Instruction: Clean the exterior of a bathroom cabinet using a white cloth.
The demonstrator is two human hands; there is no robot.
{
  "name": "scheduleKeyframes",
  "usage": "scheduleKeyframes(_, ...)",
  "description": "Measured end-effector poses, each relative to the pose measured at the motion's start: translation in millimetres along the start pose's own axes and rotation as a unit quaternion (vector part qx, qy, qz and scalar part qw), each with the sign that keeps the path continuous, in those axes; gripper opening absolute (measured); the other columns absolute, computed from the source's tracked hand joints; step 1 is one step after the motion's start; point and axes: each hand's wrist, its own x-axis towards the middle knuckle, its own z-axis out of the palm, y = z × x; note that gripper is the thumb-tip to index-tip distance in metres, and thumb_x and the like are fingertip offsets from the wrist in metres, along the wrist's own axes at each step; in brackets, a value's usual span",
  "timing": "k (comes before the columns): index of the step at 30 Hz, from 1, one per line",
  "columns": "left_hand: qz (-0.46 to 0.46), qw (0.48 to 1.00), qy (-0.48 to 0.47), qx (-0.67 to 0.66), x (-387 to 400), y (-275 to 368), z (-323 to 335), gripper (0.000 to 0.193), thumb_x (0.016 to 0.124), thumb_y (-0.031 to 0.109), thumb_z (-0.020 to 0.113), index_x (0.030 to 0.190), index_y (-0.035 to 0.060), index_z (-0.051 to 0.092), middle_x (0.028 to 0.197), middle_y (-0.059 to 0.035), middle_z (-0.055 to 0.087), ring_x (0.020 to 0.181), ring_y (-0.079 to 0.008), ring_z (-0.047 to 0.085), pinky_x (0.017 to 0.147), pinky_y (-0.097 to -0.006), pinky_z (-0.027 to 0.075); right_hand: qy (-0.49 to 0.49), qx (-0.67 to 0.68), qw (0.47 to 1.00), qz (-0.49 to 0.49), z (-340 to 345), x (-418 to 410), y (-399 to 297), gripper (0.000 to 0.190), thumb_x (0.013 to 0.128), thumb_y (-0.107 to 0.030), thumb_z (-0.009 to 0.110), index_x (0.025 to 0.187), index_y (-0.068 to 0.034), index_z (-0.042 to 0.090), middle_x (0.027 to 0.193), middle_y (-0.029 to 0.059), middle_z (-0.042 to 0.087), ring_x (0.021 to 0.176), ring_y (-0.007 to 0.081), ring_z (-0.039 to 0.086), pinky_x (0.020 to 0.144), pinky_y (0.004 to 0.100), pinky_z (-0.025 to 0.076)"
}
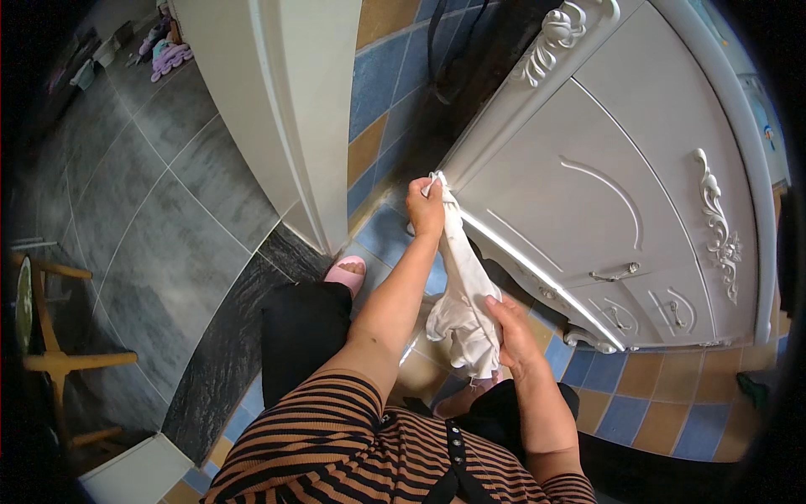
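A white cloth (463,264) hangs stretched between my two hands in front of my body. Its far end is pinched by my left hand (426,205), near the corner of a white carved cabinet (567,189). My right hand (517,331) grips the nearer, bunched part, thumb on top. Folds of fabric droop between and below the hands, and a few loose threads trail from the lower edge. Part of the cloth inside each hand is hidden.
To my left, a white door frame (302,126) borders a dark stone threshold (220,365) and grey floor tiles (138,208). A wooden stool (53,359) lies beyond it. Blue and tan tiles (636,378) run under the cabinet. A dark strap (434,57) hangs near the wall.
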Motion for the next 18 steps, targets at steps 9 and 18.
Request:
scheduleKeyframes(9, 0.055, 0.997, -0.040, 0.047, -6, -13, -1, 0.025, 0.074, 0.015, 0.065, 0.090, 0.0017, 0.051, 0.086, -0.0137, 0.057, 0.085, -0.0271, 0.055, 0.079, -0.0345, 0.042, -0.012, -0.002, 1.000, 0.006, 10, 6, 0, 0.033, 0.085, -0.021, 0.057, 0.108, 0.002, 0.052, 0.096, 0.0112, 0.061, 0.080, 0.0159, 0.061, 0.071, 0.0290, 0.050)
scheduleKeyframes(18, -0.179, 0.944, -0.150, -0.233, 10, -24, -7, 0.018, 0.079, 0.006, 0.062, 0.094, 0.0015, 0.053, 0.090, -0.0113, 0.059, 0.071, -0.0193, 0.059, 0.062, -0.0293, 0.049, -0.011, -0.001, 1.000, -0.008, 8, 0, -2, 0.031, 0.086, -0.019, 0.055, 0.108, 0.003, 0.051, 0.095, 0.0113, 0.061, 0.079, 0.0161, 0.061, 0.070, 0.0290, 0.050)
